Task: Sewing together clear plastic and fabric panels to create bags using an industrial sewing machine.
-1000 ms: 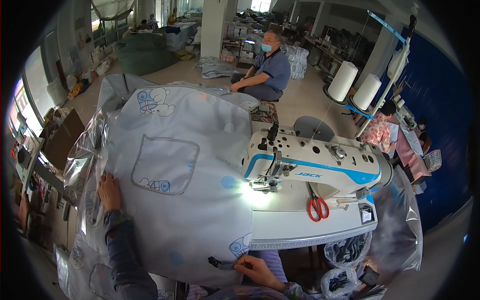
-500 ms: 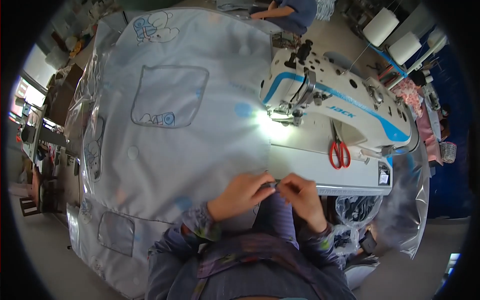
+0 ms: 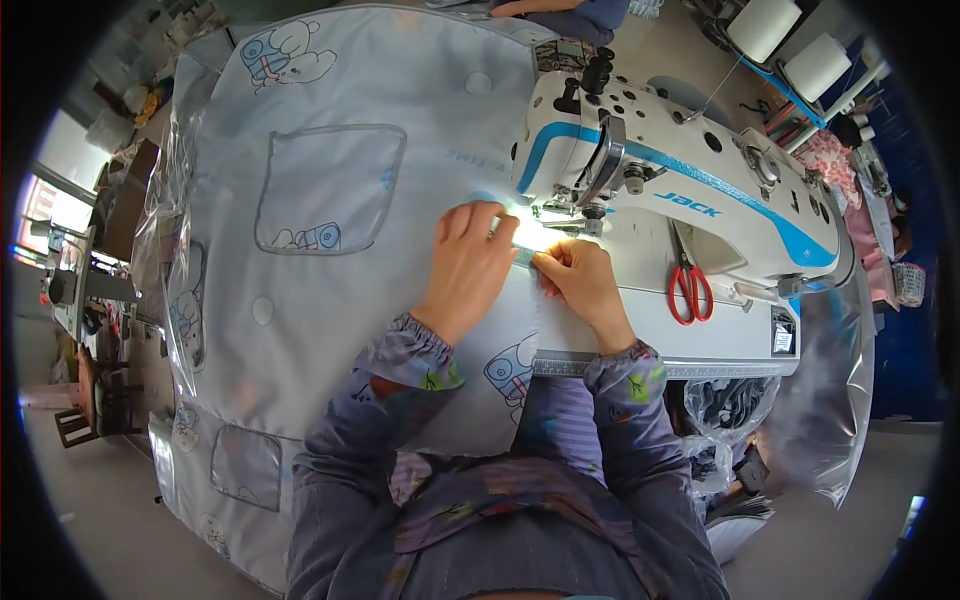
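1. The sewing machine [image 3: 690,205], white with blue bands, stands on the white desk [image 3: 640,335]; its lamp throws a bright glare beneath the needle end.
2. The grey fabric [image 3: 340,320], printed with cartoon bears, spreads wide to the left of the sewing machine, its right edge running just in front of the needle end.
3. The left hand [image 3: 465,265] rests on that fabric, just to the front left of the sewing machine's needle end, fingers bent; whether they grip anything, I cannot tell.
4. The right hand [image 3: 585,280] is just in front of the sewing machine's needle end, thumb and forefinger pinching a small greenish strip [image 3: 523,257] that lies between the two hands.
5. A stitched pocket [image 3: 330,190] shows on the fabric, well to the left of the sewing machine.
6. Scissors [image 3: 690,295] with red handles lie in front of the sewing machine's arm, blades pointing towards it.
7. Two white thread cones [image 3: 763,28] stand behind the sewing machine.
8. Clear plastic bags [image 3: 735,410] with dark contents are below the sewing machine, past the desk's front edge.
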Tool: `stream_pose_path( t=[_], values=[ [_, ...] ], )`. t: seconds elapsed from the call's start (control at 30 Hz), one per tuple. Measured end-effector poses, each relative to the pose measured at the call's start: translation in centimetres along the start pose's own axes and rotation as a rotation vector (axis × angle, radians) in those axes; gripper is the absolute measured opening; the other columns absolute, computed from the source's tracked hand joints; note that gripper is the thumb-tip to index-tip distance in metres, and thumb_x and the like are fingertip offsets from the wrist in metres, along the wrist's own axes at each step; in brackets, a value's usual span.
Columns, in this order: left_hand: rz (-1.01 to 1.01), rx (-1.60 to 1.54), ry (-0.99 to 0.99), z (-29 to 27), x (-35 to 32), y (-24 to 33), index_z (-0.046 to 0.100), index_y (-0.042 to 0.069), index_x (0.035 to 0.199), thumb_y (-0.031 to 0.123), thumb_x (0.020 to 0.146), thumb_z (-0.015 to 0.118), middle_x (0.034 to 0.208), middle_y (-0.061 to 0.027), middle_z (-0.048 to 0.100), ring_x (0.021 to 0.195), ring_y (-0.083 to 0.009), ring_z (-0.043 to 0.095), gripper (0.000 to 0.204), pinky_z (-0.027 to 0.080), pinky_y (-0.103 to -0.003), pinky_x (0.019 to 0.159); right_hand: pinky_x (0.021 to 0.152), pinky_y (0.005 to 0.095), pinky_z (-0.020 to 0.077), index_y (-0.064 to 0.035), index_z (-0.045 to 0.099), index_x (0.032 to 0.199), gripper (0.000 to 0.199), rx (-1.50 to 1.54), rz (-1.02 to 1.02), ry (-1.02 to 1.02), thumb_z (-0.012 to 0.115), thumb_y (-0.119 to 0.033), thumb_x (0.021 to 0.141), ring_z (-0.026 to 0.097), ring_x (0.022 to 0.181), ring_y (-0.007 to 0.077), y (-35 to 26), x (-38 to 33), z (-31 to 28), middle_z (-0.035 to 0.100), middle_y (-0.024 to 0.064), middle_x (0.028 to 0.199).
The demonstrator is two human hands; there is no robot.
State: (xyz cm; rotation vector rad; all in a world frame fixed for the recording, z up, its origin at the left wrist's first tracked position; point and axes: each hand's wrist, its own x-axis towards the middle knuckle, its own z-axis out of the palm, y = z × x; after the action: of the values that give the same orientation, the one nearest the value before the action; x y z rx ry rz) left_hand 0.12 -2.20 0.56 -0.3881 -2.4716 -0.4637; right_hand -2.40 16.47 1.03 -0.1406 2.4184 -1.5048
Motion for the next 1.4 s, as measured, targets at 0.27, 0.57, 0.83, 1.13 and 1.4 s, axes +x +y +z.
stream_pose_path(
  t=[0.27, 0.57, 0.83, 1.13, 1.4],
  values=[
    [0.137, -0.128, -0.278, -0.6, -1.6, 0.9, 0.063, 0.009, 0.113, 0.009, 0.090, 0.062, 0.113, -0.0047, 0.062, 0.106, -0.0197, 0.063, 0.024, 0.043, -0.045, 0.111, 0.046, 0.0290, 0.0431, 0.0024, 0.068, 0.084, 0.020, -0.172, -0.070, 0.029, 0.073, -0.016, 0.091, 0.057, 0.048, 0.0100, 0.3, 0.1, 0.0, 0.063, 0.0061, 0.059],
    [0.167, -0.188, -0.290, -1.0, -2.2, 0.7, 0.064, 0.009, 0.117, 0.020, 0.093, 0.064, 0.122, -0.0047, 0.061, 0.116, -0.0204, 0.060, 0.026, 0.039, -0.046, 0.114, 0.062, 0.0369, 0.0512, -0.0135, 0.075, 0.111, 0.025, -0.487, -0.444, 0.247, 0.068, -0.006, 0.087, 0.065, 0.071, 0.0270, 1.6, -3.2, 0.2, 0.065, 0.0095, 0.088],
    [0.124, -0.210, -0.288, -0.7, -2.0, 0.9, 0.064, 0.009, 0.115, 0.025, 0.091, 0.067, 0.125, -0.0053, 0.061, 0.123, -0.0220, 0.057, 0.029, 0.032, -0.054, 0.117, 0.070, 0.0434, 0.0530, -0.0179, 0.075, 0.115, 0.032, -0.532, -0.424, 0.122, 0.063, -0.006, 0.088, 0.066, 0.079, 0.0355, 1.1, -1.2, -1.3, 0.066, 0.0127, 0.093],
    [0.141, -0.162, -0.241, 1.2, 0.3, -0.1, 0.065, 0.010, 0.110, 0.027, 0.091, 0.067, 0.119, -0.0061, 0.064, 0.122, -0.0245, 0.056, 0.026, 0.031, -0.056, 0.117, 0.070, 0.0470, 0.0537, -0.0169, 0.074, 0.114, 0.027, -0.734, -0.352, 0.205, 0.061, -0.013, 0.091, 0.067, 0.075, 0.0389, 2.2, 0.9, -1.1, 0.069, 0.0171, 0.078],
    [0.201, -0.106, -0.181, 2.2, 1.0, -1.0, 0.067, 0.010, 0.102, 0.025, 0.092, 0.065, 0.119, -0.0072, 0.064, 0.122, -0.0253, 0.056, 0.019, 0.032, -0.056, 0.117, 0.066, 0.0393, 0.0532, -0.0062, 0.074, 0.106, 0.022, -0.441, -0.431, 0.251, 0.071, -0.017, 0.087, 0.067, 0.074, 0.0341, 2.5, -0.7, -1.9, 0.069, 0.0163, 0.084]
  ],
)
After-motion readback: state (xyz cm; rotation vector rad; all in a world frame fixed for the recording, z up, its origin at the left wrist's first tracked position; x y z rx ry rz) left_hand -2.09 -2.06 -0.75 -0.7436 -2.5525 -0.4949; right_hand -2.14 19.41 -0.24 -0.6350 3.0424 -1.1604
